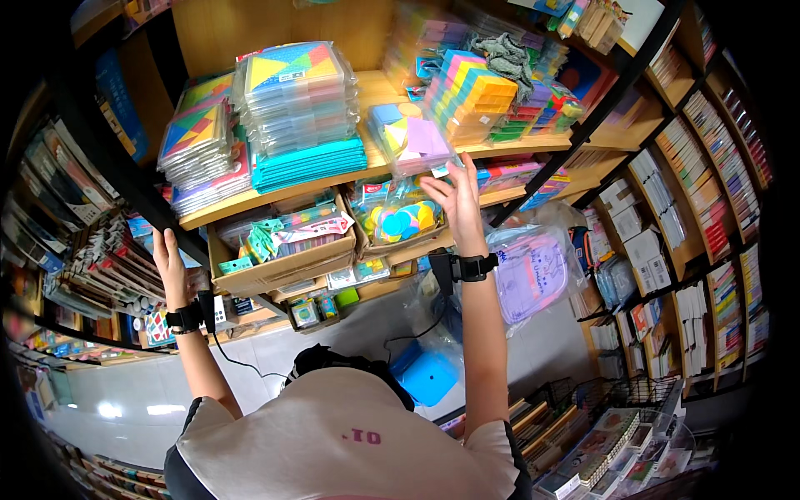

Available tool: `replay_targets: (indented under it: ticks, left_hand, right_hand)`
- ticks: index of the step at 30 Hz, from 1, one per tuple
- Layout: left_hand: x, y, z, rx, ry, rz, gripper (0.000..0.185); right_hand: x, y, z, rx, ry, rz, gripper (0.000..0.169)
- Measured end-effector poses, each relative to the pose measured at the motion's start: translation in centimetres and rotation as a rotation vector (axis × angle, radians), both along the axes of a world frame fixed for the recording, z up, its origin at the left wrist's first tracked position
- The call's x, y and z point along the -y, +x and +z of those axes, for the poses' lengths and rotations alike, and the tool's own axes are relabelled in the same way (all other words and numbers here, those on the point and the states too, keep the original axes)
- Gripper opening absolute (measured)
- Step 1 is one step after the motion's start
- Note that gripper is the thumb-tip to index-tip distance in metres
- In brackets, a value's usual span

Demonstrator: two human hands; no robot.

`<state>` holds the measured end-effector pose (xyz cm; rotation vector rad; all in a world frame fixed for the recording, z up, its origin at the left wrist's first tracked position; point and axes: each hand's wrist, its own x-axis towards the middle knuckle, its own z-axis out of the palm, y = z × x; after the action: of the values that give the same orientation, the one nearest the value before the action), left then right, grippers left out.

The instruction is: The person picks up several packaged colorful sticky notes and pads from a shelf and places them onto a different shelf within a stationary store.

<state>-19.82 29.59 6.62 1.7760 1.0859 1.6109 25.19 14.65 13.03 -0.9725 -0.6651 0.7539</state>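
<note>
My right hand (458, 199) is at the front corner of a clear plastic pack of coloured geometric shapes (412, 140) on the wooden shelf. Its fingers are spread and meet the pack's edge; whether they pinch the plastic cannot be told. My left hand (167, 265) is raised beside the black shelf post (181, 240), holding nothing visible, fingers extended and slightly apart. Left of the pack stands a tall stack of bagged tangram puzzles (294, 94) above turquoise flat packs (309, 164). To its right are bagged stacks of coloured blocks (472, 90).
Under the shelf sit an open cardboard box of small packets (284, 259) and another with coloured discs (400, 222). A bagged lilac backpack (531, 275) hangs at right. A blue plastic object (428, 378) lies low ahead. Bookshelves (681, 250) line the right side.
</note>
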Motion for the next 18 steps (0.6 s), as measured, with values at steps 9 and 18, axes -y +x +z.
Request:
replay_targets:
  ticks: [9,18]
  left_hand:
    - [2.6,2.5,3.1,-0.068,0.075,0.153,0.05]
    - [10.3,7.9,8.7,-0.068,0.167,-0.623,0.023]
  right_hand:
    - [-2.2,-1.5,1.5,-0.136,-0.009,-0.181,0.089]
    - [6.5,-9.5,-2.3,-0.214,0.046,-0.384,0.062]
